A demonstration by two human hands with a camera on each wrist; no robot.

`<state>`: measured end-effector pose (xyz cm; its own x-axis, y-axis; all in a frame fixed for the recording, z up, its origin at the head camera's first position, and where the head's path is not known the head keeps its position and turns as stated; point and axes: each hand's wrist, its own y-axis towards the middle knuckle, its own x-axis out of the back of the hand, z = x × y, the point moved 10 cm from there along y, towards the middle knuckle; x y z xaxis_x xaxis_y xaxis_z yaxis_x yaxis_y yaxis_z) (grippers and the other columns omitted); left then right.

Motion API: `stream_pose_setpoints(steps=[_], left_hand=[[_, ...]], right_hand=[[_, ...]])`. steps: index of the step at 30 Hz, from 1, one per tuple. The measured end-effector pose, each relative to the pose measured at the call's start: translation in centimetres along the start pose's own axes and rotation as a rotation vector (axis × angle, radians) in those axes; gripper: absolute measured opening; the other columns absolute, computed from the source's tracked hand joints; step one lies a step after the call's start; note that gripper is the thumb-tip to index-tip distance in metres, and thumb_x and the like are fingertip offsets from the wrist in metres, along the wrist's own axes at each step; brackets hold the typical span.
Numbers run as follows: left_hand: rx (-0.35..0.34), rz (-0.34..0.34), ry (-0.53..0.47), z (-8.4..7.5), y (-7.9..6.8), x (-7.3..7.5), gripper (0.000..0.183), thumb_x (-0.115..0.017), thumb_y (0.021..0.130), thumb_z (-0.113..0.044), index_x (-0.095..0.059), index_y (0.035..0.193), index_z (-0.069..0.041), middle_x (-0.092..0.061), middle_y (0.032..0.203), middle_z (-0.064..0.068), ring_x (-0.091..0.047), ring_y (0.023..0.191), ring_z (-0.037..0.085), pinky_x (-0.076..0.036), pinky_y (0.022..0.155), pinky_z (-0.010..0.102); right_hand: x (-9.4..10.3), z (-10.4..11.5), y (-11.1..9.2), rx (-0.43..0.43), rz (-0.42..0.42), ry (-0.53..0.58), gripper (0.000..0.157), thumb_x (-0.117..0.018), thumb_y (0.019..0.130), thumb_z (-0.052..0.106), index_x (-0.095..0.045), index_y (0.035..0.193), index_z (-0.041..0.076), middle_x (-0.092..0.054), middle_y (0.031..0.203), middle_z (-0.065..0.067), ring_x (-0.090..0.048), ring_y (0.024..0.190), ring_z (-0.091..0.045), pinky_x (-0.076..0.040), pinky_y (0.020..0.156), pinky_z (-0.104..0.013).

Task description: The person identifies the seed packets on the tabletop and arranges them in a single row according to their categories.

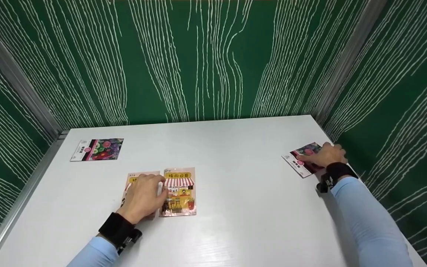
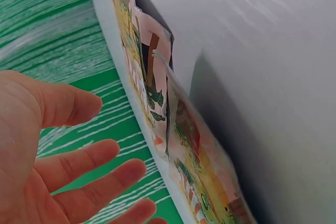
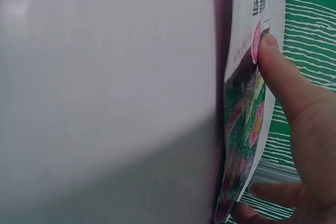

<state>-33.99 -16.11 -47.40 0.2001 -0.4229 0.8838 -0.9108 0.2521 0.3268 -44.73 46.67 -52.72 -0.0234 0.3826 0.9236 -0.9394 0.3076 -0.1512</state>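
In the head view my left hand [image 1: 145, 194] hovers over a pink-and-yellow seed packet [image 1: 132, 178], covering most of it. A matching packet with a striped awning picture [image 1: 178, 193] lies just right of that hand. The left wrist view shows the left hand [image 2: 68, 166] with its fingers spread apart from the two packets [image 2: 194, 156]. Over at the table's right edge, my right hand [image 1: 328, 155] holds a flower-picture seed packet [image 1: 298, 167]. Its thumb [image 3: 286, 77] lies on the printed face of this packet [image 3: 244, 98], with the other fingers at the far end.
Another flower-picture seed packet [image 1: 104, 150] lies at the back left of the white table [image 1: 228, 155]. Green panels with white wavy lines [image 1: 221, 63] stand behind and on both sides. Grey metal posts [image 1: 347, 59] mark the corners.
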Motion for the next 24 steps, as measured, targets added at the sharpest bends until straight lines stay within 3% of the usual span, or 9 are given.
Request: stream_pose_setpoints(steps=[5,13,24], left_hand=[[0.0,-0.003,0.007,0.0,-0.1,-0.1,0.019,-0.084,0.095,-0.02,-0.083,0.108,-0.005,-0.086,0.107,0.016,-0.076,0.101,0.039,-0.063,0.088,0.053],[-0.002,-0.012,0.013,0.0,-0.2,-0.1,0.018,-0.085,0.095,-0.02,-0.083,0.106,-0.006,-0.085,0.103,0.015,-0.076,0.098,0.038,-0.062,0.082,0.053],[0.016,0.036,0.015,0.1,-0.2,-0.7,0.021,-0.082,0.095,-0.022,-0.082,0.108,-0.005,-0.085,0.104,0.016,-0.075,0.099,0.038,-0.062,0.087,0.052]], right_hand=[[0.0,-0.4,0.1,-0.045,-0.023,0.012,0.139,-0.086,0.08,0.079,-0.032,0.158,-0.022,-0.029,0.147,-0.055,-0.032,0.142,-0.068,-0.039,0.115,-0.084],[1.0,-0.3,-0.3,-0.037,-0.16,0.059,0.144,-0.095,0.075,0.073,-0.026,0.161,-0.02,-0.03,0.148,-0.053,-0.041,0.136,-0.066,-0.046,0.113,-0.08],[1.6,0.5,-0.5,0.037,-0.231,0.086,0.12,-0.098,0.081,0.057,-0.035,0.152,-0.015,-0.051,0.141,-0.049,-0.055,0.13,-0.068,-0.054,0.103,-0.075]])
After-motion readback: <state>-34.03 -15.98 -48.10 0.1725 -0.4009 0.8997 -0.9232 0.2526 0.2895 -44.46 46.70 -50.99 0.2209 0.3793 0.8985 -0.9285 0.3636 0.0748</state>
